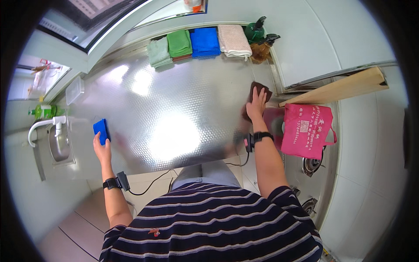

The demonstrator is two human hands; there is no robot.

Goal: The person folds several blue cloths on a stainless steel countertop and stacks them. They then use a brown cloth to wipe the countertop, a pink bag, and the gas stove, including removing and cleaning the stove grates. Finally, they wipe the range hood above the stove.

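At the left part of the metal countertop (209,88), my left hand (102,149) has its fingers and thumb around the near end of a folded blue cloth (101,127). On the right, my right hand (257,106) lies palm down over a dark brown folded cloth (269,93), its fingers stretched across the top. Whether those fingers grip the brown cloth or only press it is hidden. Each wrist wears a black strap with a small cabled device. The dimpled counter surface between my hands reflects bright light.
Folded cloths, pale green (158,52), green (179,42), blue (205,42) and beige (234,41), line the back edge beside spray bottles (261,52). A sink (60,144) and plastic box (75,91) stand left. Right are a pink bag (304,131), wooden board (337,86) and gas burners (309,165).
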